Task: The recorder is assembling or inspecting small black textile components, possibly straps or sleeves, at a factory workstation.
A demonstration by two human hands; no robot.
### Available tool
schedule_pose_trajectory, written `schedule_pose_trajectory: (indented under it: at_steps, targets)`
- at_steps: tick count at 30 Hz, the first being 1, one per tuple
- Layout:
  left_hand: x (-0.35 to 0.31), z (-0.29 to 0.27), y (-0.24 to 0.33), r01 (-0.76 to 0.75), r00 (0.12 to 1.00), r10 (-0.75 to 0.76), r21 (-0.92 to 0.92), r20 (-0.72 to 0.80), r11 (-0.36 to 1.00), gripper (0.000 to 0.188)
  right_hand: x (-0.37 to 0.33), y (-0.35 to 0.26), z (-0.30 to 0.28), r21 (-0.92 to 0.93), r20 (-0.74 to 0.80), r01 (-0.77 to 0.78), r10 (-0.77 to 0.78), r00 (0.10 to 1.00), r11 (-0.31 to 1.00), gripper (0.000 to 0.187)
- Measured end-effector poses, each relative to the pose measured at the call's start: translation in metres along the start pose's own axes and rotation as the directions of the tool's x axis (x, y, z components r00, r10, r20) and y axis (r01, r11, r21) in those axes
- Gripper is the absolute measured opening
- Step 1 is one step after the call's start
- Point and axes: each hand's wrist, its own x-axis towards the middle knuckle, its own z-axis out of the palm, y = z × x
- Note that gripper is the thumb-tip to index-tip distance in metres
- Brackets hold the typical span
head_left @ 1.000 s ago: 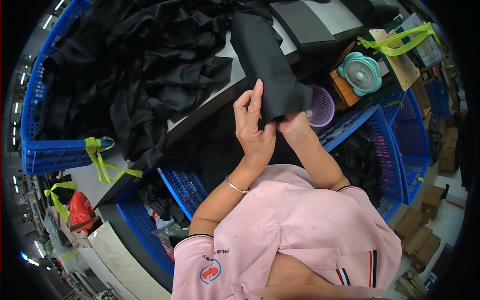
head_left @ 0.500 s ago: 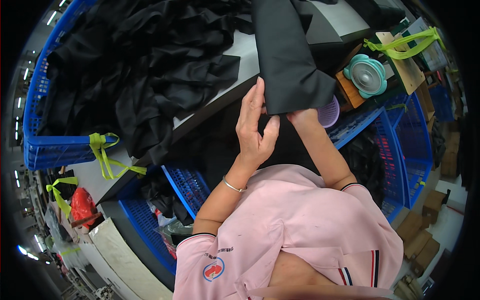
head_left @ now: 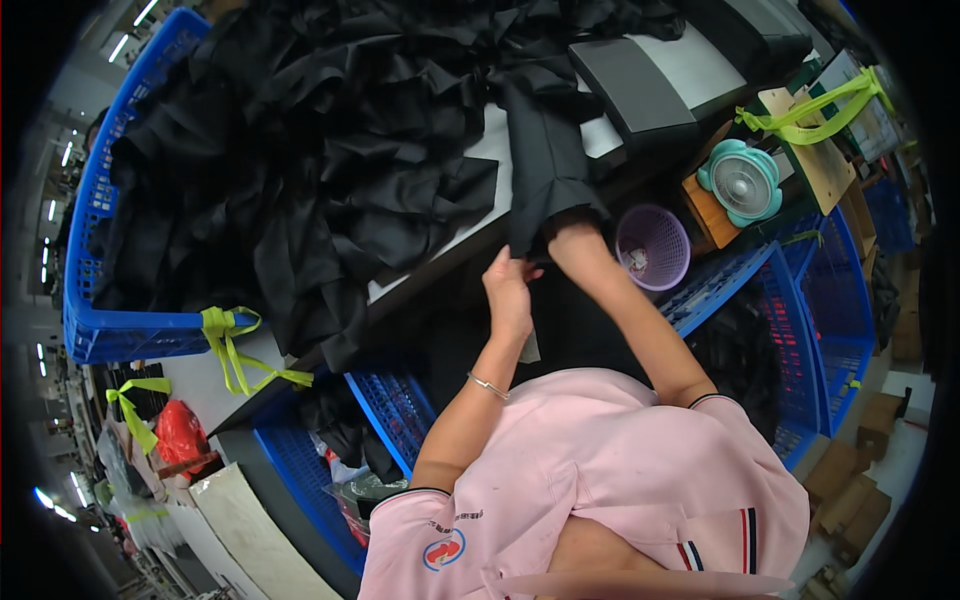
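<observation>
A long piece of black fabric (head_left: 548,160) hangs over the front edge of the table toward me, its near end folded like a sleeve. My left hand (head_left: 511,290) pinches the left corner of that end between thumb and fingers. Just right of it, my right hand (head_left: 578,248) reaches into the fabric's near end. The cloth hides the right fingers, so their grip does not show. A large heap of black fabric pieces (head_left: 300,170) covers the table to the left.
A blue plastic basket (head_left: 140,330) borders the heap, with a yellow-green strap (head_left: 235,350) tied on. At right are a purple mesh bin (head_left: 655,245), a teal fan (head_left: 742,183) and blue crates (head_left: 830,330). A grey block (head_left: 630,85) lies on the table's far side.
The fabric piece has dropped away from me onto the table edge. My left hand went from flat and spread beside it to pinching its corner; my right hand moved slightly left and lower.
</observation>
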Motion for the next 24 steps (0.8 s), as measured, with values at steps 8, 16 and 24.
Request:
schedule_pose_trajectory:
  at_steps: [8,16,24]
  targets:
    - [0.013,0.024,0.013,0.057,0.981,-0.046,-0.053,0.190,0.997,0.027,0.006,-0.034,-0.022,-0.245,-0.500,0.127,-0.238,0.833,0.961,0.019]
    - [0.034,0.007,-0.020,0.241,0.963,-0.240,0.008,0.119,0.971,0.023,0.033,-0.024,0.003,-0.251,-0.375,0.072,-0.165,0.912,0.965,0.023]
    - [0.003,0.004,-0.002,-0.315,0.928,0.356,0.274,-0.114,0.909,0.057,0.017,-0.043,-0.009,-0.233,0.027,0.076,-0.072,0.997,0.969,0.026]
